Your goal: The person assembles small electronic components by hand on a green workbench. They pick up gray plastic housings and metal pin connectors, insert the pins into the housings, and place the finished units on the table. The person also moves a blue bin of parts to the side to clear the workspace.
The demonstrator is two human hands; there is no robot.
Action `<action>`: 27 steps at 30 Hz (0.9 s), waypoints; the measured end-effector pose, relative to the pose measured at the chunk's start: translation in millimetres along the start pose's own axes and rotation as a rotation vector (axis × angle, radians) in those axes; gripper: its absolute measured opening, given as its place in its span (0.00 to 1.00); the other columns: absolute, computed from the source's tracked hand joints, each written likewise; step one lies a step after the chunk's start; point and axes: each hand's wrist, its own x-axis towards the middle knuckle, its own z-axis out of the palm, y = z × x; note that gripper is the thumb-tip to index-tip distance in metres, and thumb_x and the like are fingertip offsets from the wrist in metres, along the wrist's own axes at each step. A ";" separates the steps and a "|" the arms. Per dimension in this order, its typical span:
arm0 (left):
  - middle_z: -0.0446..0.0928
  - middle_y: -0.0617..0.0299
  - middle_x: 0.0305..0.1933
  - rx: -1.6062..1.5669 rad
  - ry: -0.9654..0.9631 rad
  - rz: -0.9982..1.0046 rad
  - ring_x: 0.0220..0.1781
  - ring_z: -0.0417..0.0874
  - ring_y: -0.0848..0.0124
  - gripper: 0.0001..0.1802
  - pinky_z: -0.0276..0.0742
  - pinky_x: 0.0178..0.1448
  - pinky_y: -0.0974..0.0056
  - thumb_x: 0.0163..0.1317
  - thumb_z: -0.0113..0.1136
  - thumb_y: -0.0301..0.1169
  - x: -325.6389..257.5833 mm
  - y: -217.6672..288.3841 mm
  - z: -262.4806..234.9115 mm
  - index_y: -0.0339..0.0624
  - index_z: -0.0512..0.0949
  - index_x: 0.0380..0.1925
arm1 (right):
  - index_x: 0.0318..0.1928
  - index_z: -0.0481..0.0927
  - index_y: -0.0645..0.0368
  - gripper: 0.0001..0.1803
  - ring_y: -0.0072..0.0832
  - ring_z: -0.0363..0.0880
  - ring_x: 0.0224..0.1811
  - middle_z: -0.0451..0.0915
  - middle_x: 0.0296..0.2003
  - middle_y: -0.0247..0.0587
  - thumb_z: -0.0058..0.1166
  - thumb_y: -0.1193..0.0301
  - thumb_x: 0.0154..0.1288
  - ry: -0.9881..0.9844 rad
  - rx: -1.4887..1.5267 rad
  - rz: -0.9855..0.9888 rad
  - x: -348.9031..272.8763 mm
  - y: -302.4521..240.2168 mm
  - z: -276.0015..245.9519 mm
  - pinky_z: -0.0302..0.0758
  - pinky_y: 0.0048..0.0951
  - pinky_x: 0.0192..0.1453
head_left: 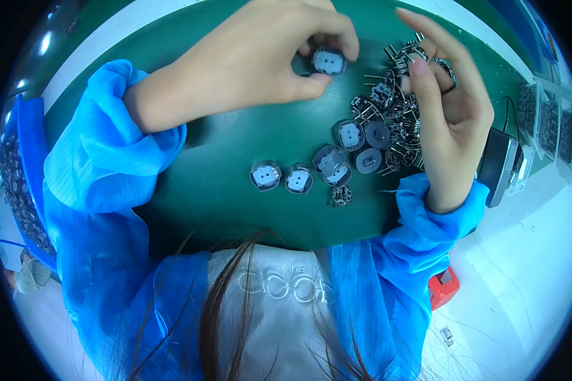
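My left hand (267, 51) is raised over the green mat, thumb and fingers curled round a small round grey housing (329, 61) with a pale insert. My right hand (454, 89) is over a pile of small round circuit boards (397, 130) with metal pins. Its thumb and bent fingers close about a circuit board (412, 54), while the index finger stretches out; the exact grip is partly hidden. Between my forearms lie similar housings, one (265, 175) leftmost, another (299, 180) beside it, and a tilted one (332, 166). A further housing (349, 134) touches the pile.
Two dark grey discs (368, 160) lie beside the boards, and a lone circuit board (342, 195) sits nearer me. At the left stands a blue bin (35, 184) of dark parts. To the right are a black device (499, 166), clear trays (550, 124) and a red object (443, 287).
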 end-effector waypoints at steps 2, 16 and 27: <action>0.78 0.58 0.42 -0.204 0.002 -0.084 0.43 0.81 0.68 0.16 0.79 0.47 0.65 0.49 0.67 0.22 2.2 0.6 -5.1 0.35 0.77 0.40 | 0.53 0.78 0.69 0.15 0.21 0.77 0.43 0.75 0.52 0.43 0.49 0.83 0.68 -0.154 -0.022 0.013 -0.5 -2.5 -5.2 0.73 0.19 0.44; 0.81 0.58 0.43 -0.604 -0.020 -0.367 0.43 0.84 0.72 0.15 0.82 0.51 0.67 0.50 0.66 0.20 2.2 12.6 -4.3 0.33 0.79 0.40 | 0.38 0.86 0.64 0.09 0.25 0.81 0.39 0.83 0.32 0.37 0.64 0.82 0.55 0.118 -0.126 0.045 -2.2 -11.9 16.4 0.76 0.26 0.46; 0.82 0.57 0.40 -0.598 -0.009 -0.387 0.39 0.85 0.73 0.17 0.83 0.51 0.67 0.49 0.68 0.21 4.0 18.5 -7.9 0.32 0.80 0.42 | 0.33 0.86 0.60 0.09 0.34 0.83 0.30 0.84 0.28 0.42 0.67 0.82 0.49 0.170 -0.333 -0.279 -0.1 0.1 16.7 0.78 0.29 0.36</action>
